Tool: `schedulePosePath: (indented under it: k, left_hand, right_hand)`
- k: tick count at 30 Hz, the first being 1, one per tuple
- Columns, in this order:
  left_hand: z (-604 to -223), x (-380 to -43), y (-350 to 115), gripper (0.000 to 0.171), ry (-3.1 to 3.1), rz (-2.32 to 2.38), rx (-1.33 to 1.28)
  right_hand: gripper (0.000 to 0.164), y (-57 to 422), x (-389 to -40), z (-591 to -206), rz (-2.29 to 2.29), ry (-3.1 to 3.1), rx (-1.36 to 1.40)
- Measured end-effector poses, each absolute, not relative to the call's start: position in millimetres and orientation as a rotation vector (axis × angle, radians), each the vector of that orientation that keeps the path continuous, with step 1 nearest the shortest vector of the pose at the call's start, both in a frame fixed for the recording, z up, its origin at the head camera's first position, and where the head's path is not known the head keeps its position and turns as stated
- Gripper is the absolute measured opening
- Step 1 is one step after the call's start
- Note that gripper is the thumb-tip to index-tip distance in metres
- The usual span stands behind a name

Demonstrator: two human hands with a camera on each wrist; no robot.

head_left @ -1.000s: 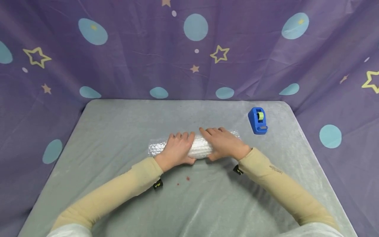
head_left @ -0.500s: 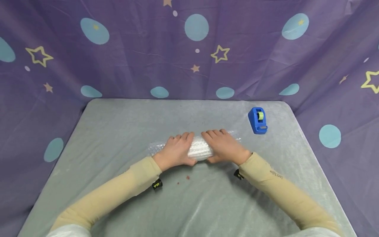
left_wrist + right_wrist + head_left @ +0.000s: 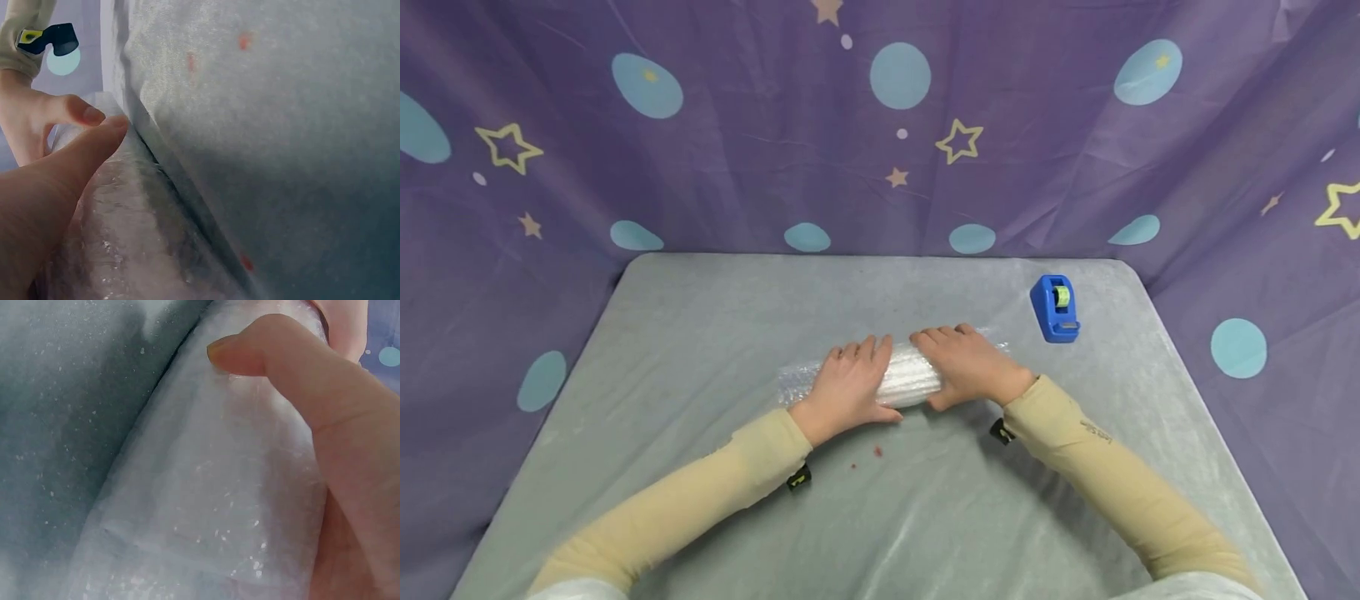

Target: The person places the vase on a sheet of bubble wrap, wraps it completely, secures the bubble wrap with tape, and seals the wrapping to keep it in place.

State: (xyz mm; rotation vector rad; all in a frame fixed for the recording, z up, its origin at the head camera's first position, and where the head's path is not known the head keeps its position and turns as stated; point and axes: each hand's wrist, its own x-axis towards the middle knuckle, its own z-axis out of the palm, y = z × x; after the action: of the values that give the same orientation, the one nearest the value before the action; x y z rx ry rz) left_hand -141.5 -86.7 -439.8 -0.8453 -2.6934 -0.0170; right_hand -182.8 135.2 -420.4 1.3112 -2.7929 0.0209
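Note:
A roll of clear bubble wrap (image 3: 908,377) lies crosswise near the middle of the table, its loose ends flattening out past both hands. My left hand (image 3: 846,385) grips its left part, fingers over the far side and thumb along the near side. On the right part, my right hand (image 3: 967,365) grips it likewise, with a short stretch of roll visible between the two hands. The left wrist view shows the left thumb on the crinkled wrap (image 3: 134,231). In the right wrist view, the right thumb presses the wrap (image 3: 206,481). Whether anything is wrapped inside cannot be told.
A blue tape dispenser (image 3: 1055,309) with a yellow-green roll stands at the table's back right. The grey cloth-covered table (image 3: 715,308) has small red spots in front of the hands. A purple curtain (image 3: 760,167) encloses the back and sides.
Both hands keep their grip and shift only slightly. The roll has moved a little toward me, and the left thumb reaches slightly further right along its near side.

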Motion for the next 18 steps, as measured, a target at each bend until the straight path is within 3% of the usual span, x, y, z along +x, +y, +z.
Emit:
schedulePosePath:
  k: [7,18]
  left_hand:
    - [-441.7,-140.1,-86.5,0.095,-2.628,0.05,-0.863]
    - [-433.7,-132.5,-81.8,0.102,-2.751,0.051,-0.853]
  right_hand:
    - [0.098,136.6,-180.2,-419.2,0.037,-2.798,1.317]
    - [0.102,143.0,-181.0,-418.5,0.105,-2.763,1.362]
